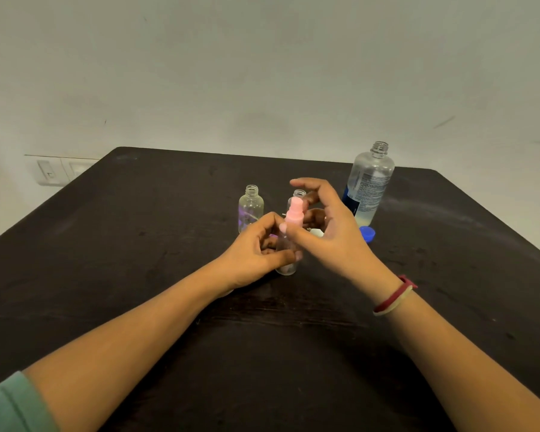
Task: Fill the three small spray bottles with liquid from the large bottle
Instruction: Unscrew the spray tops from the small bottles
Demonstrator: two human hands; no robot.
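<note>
Black table (131, 219): L hand (256, 252) grips spray bottle (294, 215), R hand (332, 238) touches it.

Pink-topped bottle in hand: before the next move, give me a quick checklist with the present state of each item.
1. Left hand grips the pink-topped bottle, upright: ok.
2. Pink spray top fully seated: cannot tell; the right hand curves around it.
3. Liquid level in that bottle: cannot tell; the left hand covers most of it.
4. Left open small bottle and rear open small bottle uncapped and upright: ok.
5. Large bottle open and upright: ok, though its liquid looks low.
6. Blue cap on the table, clear of the hands: ok.
</note>
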